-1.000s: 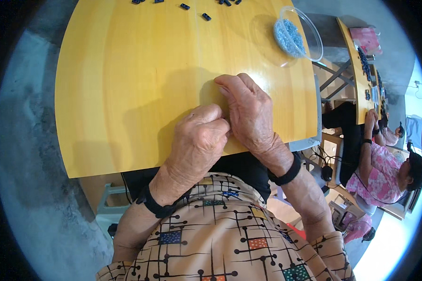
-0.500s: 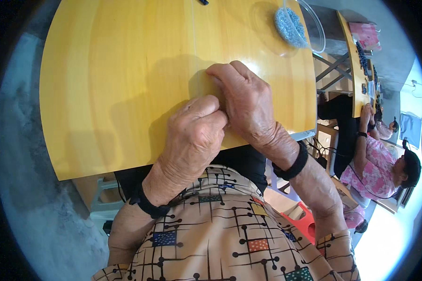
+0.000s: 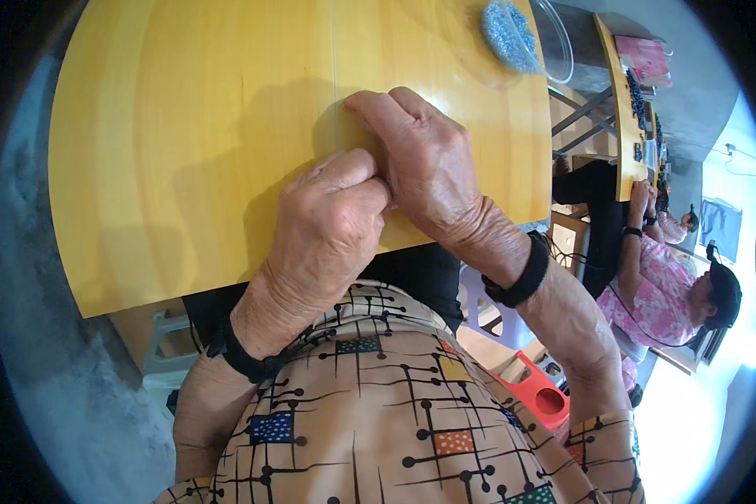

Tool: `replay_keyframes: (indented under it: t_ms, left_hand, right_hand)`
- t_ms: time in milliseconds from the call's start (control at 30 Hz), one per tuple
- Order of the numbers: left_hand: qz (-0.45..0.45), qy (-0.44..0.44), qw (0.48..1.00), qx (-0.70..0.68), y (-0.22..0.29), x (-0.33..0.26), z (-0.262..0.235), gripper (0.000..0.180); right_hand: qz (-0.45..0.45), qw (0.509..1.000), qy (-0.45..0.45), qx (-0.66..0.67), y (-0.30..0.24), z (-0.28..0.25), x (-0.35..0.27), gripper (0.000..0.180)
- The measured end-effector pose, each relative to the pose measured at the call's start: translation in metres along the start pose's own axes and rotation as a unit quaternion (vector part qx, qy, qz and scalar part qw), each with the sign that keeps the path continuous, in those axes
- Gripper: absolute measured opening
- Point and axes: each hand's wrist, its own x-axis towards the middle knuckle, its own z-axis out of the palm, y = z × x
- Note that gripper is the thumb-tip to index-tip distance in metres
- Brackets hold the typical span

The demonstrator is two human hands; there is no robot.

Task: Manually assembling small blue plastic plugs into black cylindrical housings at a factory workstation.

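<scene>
Both my hands meet above the near edge of a yellow wooden table [image 3: 151, 126]. My left hand [image 3: 332, 206] is closed, with its curled fingers turned inward against the other hand. My right hand [image 3: 424, 155] is closed too, thumb and fingers bent down over whatever lies beneath. Anything between the fingers is hidden by the backs of the hands. Each wrist wears a black band. At the table's far right stands a clear round tub [image 3: 560, 50] with many small silvery-blue pieces [image 3: 510, 35] in it.
A person in a pink patterned top [image 3: 647, 273] and black cap sits at another table [image 3: 623, 109] on the right, where dark small parts lie. A red stool [image 3: 539, 401] and a pale stool [image 3: 491, 315] are below my right arm. Another pale stool [image 3: 161, 349] stands at left.
The whole view has shifted, so table, tub and hands appear a little higher and further left. Both hands keep about the same closed pose against each other.
</scene>
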Motion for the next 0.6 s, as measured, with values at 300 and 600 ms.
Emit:
replay_keyframes:
  t_ms: [300, 600]
  left_hand:
    - [-0.003, 0.010, 1.000, 0.016, 0.0015, -0.0069, 0.0006, 0.008]
    - [0.016, 0.044, 0.999, 0.017, 0.0061, -0.0052, 0.0013, 0.016]
  right_hand:
    - [0.021, 1.000, -0.005, -0.002, -0.0066, 0.0008, -0.0055, 0.035]
    - [0.018, 1.000, -0.005, -0.016, -0.0096, -0.0029, -0.0041, 0.036]
